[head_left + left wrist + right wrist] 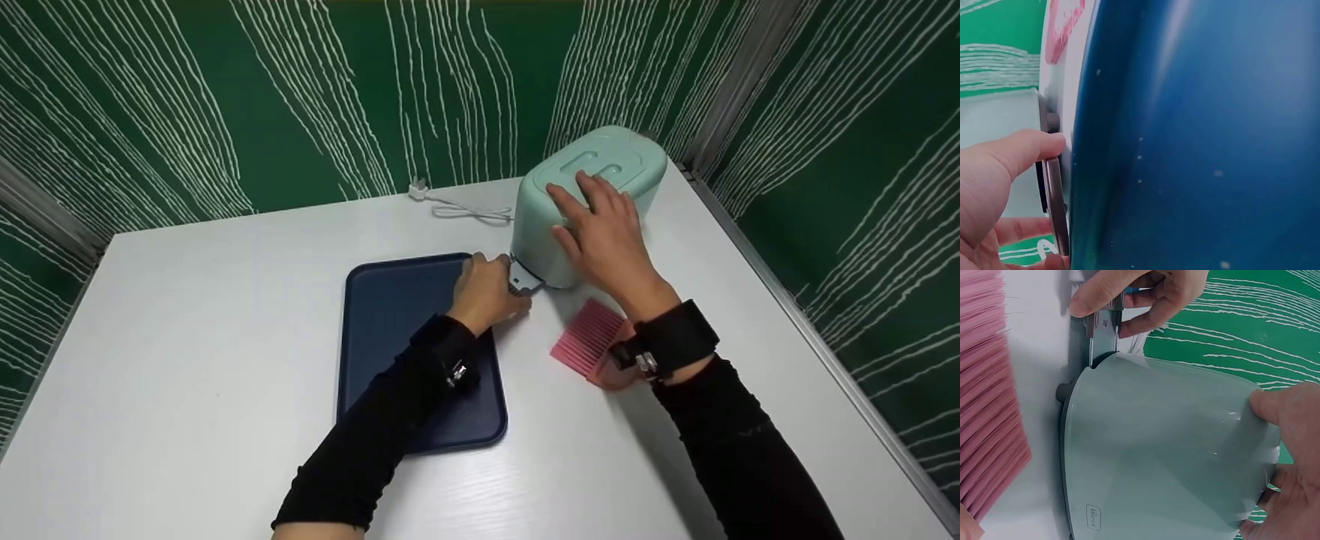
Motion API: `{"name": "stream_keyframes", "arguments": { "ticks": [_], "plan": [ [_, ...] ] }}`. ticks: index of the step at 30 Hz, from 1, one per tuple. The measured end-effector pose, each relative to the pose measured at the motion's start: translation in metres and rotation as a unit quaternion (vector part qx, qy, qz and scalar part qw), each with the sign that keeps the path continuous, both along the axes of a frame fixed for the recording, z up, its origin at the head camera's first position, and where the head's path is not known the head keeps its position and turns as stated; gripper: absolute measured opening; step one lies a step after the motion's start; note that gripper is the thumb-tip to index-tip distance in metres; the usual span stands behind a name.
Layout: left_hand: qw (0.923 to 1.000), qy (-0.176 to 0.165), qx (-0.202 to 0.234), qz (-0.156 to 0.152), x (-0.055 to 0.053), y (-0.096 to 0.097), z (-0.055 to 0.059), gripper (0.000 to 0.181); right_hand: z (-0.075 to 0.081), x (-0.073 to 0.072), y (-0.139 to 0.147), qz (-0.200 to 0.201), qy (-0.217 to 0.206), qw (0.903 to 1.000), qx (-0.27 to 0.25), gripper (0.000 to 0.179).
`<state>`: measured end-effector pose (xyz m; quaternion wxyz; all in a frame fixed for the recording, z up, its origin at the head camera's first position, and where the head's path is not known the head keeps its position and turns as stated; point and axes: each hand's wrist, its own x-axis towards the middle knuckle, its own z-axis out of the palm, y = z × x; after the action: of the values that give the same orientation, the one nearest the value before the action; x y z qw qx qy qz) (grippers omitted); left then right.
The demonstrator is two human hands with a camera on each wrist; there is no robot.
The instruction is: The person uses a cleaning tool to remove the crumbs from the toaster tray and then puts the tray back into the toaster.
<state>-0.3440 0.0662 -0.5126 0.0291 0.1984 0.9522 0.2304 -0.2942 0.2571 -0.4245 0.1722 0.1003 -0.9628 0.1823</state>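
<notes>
A mint-green toaster (541, 229) with a lidded top stands at the table's back right. From the low end nearest the left hand, a flat grey crumb tray (1106, 333) sticks partly out. My left hand (486, 291) pinches the tray's outer end between thumb and fingers, as both wrist views show. My right hand (611, 244) rests on the toaster's top, fingers spread and mostly straight. In the right wrist view its thumb and fingertips touch the upper edge. How much of the crumb tray is still inside is hidden.
A dark blue serving tray (390, 345) lies under the left forearm. A pink-bristled brush (589, 339) lies below the toaster, its handle partly behind the right wrist. The toaster's white cord and plug (418, 191) lie near the back wall. Green walls border the white table (210, 360).
</notes>
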Motion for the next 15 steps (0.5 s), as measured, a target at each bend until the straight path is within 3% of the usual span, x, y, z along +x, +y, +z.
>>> {"name": "stream_keyframes", "arguments": {
  "ticks": [3,6,9,15],
  "plan": [
    [0.9999,-0.002,0.013,0.002,-0.01,0.003,-0.012,0.062,0.0,0.0,-0.001,0.0,-0.001,1.0,0.002,0.053],
    [0.9996,-0.003,0.028,0.001,-0.024,0.007,-0.032,0.067,0.001,0.0,0.0,-0.002,-0.009,1.0,0.004,0.054],
    [0.9994,-0.014,0.032,-0.002,-0.032,0.011,-0.043,0.072,0.001,-0.001,0.0,-0.005,-0.019,0.9998,0.004,0.054],
    [0.9992,-0.033,0.019,-0.006,-0.039,0.012,-0.046,0.058,0.001,-0.002,0.0,-0.007,-0.027,0.9996,0.003,0.055]
  ]
}}
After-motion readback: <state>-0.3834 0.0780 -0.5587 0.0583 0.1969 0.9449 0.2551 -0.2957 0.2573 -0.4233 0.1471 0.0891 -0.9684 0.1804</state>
